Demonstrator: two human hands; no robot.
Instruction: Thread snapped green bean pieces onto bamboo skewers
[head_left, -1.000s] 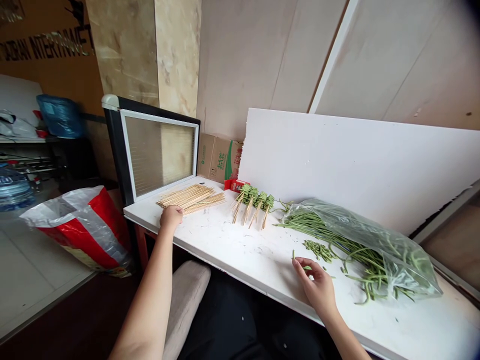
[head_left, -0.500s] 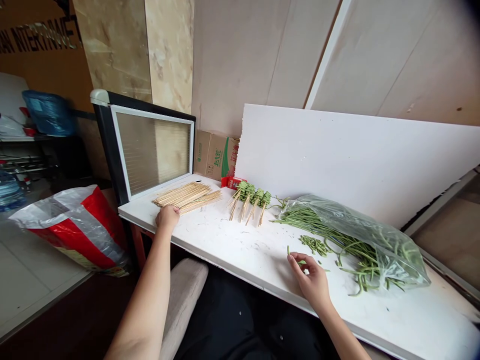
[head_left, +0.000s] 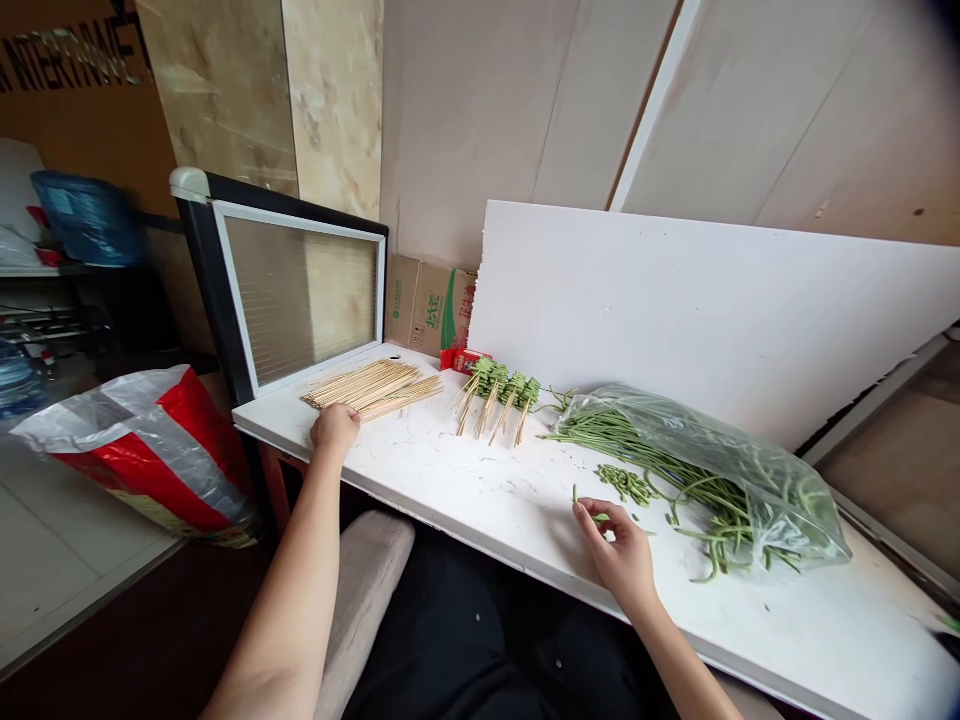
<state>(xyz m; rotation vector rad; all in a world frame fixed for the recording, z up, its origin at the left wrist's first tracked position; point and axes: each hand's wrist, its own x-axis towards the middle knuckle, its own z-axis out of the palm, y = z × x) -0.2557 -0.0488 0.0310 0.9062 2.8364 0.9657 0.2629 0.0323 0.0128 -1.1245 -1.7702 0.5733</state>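
My left hand (head_left: 334, 428) rests at the near end of a pile of bamboo skewers (head_left: 373, 387) on the white table (head_left: 480, 490); its fingers are curled, and whether they pinch a skewer is hidden. My right hand (head_left: 619, 551) lies on the table with its fingers closed on a short green bean piece (head_left: 589, 508). A small heap of cut bean pieces (head_left: 628, 484) sits just beyond it. A clear plastic bag of long green beans (head_left: 697, 470) lies to the right. Several finished bean skewers (head_left: 499, 395) lie between the skewer pile and the bag.
A white board (head_left: 697, 310) leans on the wall behind the table. A framed glass panel (head_left: 289, 290) stands at the table's left end, with a cardboard box (head_left: 429, 310) and a small red packet (head_left: 463, 359) behind. A red and white sack (head_left: 150, 450) sits on the floor at left.
The view has shifted slightly, so everything sits a little further left and higher. Both hands stay at the same spots on the table.
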